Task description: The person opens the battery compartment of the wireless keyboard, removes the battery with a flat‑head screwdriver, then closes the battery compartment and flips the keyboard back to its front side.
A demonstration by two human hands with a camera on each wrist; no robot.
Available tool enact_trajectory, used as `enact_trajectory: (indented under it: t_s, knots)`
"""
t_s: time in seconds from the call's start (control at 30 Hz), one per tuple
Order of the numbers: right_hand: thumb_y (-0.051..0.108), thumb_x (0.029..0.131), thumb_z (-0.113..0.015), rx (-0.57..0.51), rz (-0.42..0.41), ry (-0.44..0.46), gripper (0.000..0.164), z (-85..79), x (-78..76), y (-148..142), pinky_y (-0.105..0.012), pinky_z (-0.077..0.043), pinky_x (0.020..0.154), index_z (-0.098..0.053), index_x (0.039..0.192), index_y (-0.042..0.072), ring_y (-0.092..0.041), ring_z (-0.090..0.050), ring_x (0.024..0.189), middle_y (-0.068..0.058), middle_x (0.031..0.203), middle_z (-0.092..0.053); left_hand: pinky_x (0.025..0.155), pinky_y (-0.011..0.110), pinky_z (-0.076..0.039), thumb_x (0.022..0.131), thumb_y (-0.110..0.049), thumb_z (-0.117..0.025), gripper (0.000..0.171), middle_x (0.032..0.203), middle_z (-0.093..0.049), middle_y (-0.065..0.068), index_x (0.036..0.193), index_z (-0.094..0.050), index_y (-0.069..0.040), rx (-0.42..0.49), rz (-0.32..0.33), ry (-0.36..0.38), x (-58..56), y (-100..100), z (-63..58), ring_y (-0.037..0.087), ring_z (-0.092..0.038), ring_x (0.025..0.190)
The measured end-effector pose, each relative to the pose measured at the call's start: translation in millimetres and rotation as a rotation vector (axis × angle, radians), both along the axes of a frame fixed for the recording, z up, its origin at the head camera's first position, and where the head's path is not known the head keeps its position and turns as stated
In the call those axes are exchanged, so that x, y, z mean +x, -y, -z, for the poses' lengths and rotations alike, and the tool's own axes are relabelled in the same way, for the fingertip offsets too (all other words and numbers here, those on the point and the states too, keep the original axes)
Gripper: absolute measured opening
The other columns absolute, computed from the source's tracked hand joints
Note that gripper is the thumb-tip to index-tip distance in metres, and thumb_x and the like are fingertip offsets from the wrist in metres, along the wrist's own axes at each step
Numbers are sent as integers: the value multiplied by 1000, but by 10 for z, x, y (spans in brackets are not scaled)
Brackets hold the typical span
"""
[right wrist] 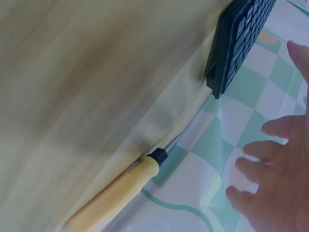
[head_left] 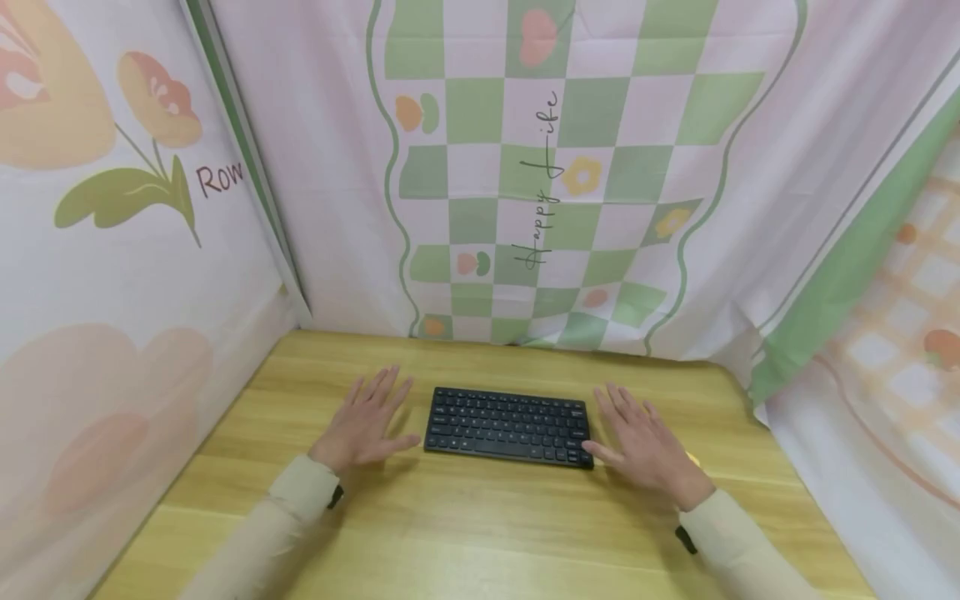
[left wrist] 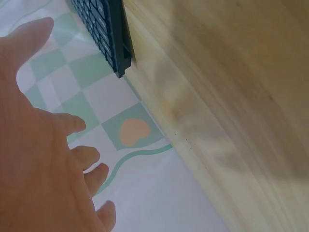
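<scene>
A small black keyboard [head_left: 508, 427] lies on the wooden table, its keys facing up. To its left, my left hand [head_left: 367, 423] is spread palm down with the thumb pointing at the keyboard's left edge. My right hand [head_left: 637, 442] is likewise spread on the other side, its thumb tip at the lower right corner; whether it touches cannot be told. Both hands appear raised above the table in the wrist views, holding nothing. A tool with a yellow handle [right wrist: 116, 195], a black collar and a thin metal shaft lies by the right hand, mostly hidden in the head view.
The wooden table [head_left: 480, 525] ends at a hanging checked cloth [head_left: 540, 167] at the back. A flower-print cloth [head_left: 112, 275] borders the left side, and another cloth with a green edge [head_left: 847, 275] hangs at the right.
</scene>
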State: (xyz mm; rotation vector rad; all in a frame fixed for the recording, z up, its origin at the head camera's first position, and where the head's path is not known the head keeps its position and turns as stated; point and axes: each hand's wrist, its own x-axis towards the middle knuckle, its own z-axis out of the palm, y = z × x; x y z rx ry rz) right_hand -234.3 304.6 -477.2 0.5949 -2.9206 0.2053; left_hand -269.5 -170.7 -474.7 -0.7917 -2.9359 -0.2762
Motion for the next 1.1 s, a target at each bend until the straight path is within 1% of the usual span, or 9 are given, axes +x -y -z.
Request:
enact_trajectory:
  t_s: [0.13, 0.23, 0.3, 0.4, 0.57, 0.67, 0.87, 0.97, 1.1]
  knots:
    - [60, 100, -62, -25, -43, 27, 99, -16, -30, -47, -69, -23, 128, -19, 168, 2, -50, -24, 159, -27, 174, -17, 132, 66, -17, 98, -58, -64, 96, 175, -17, 24, 166, -26, -2, 7, 49, 5, -40, 2, -26, 44, -21, 162]
    - [61, 97, -67, -73, -71, 67, 106, -34, -56, -81, -67, -25, 128, -16, 169, 3, -50, -25, 158, -26, 175, -15, 133, 62, -20, 97, -59, -66, 101, 176, -16, 21, 167, -22, -2, 34, 90, 34, -80, 1, -36, 42, -21, 163]
    - [61, 94, -71, -112, -84, 96, 109, -43, -82, -103, -67, -27, 127, -16, 169, 3, -50, -26, 158, -25, 175, -16, 133, 60, -21, 95, -59, -69, 105, 177, -15, 19, 168, -20, -2, 73, 116, 62, -109, -5, -38, 40, -22, 163]
    - [60, 90, -76, -162, -106, 130, 114, -53, -127, -132, -66, -28, 127, -18, 168, 0, -51, -28, 157, -26, 174, -17, 133, 58, -21, 92, -61, -73, 111, 178, -13, 14, 169, -16, -6, 126, 138, 122, -162, -18, -24, 37, -21, 164]
    - [63, 84, -80, -220, -144, 169, 121, -52, -186, -169, -67, -30, 125, -23, 165, -5, -54, -33, 153, -30, 171, -24, 133, 56, -20, 83, -67, -79, 124, 179, -9, 10, 170, -12, -9, 227, 155, 248, -265, -56, 46, 34, -18, 165]
    - [68, 79, -81, -249, -159, 186, 125, -22, -238, -182, -67, -32, 124, -26, 164, -5, -53, -37, 152, -31, 169, -28, 133, 56, -19, 77, -68, -83, 130, 179, -10, 10, 170, -12, -10, 287, 158, 322, -317, -102, 85, 33, -17, 165]
    - [65, 71, -89, -305, -185, 202, 130, 57, -344, -178, -69, -36, 121, -30, 163, -5, -55, -41, 148, -32, 166, -35, 132, 62, -21, 74, -61, -89, 132, 179, -14, 10, 171, -14, -14, 402, 158, 451, -413, -187, 159, 37, -20, 164]
    - [64, 68, -91, -321, -181, 220, 132, 92, -378, -165, -69, -36, 120, -30, 163, -4, -55, -41, 148, -31, 166, -35, 131, 64, -21, 73, -58, -91, 131, 179, -15, 10, 171, -15, -15, 444, 161, 488, -452, -203, 206, 38, -20, 164]
    - [61, 67, -93, -337, -170, 270, 133, 136, -413, -146, -68, -34, 122, -28, 164, -3, -54, -38, 151, -29, 168, -33, 132, 63, -19, 72, -50, -94, 132, 179, -14, 12, 171, -14, -14, 472, 174, 521, -482, -222, 254, 39, -17, 164]
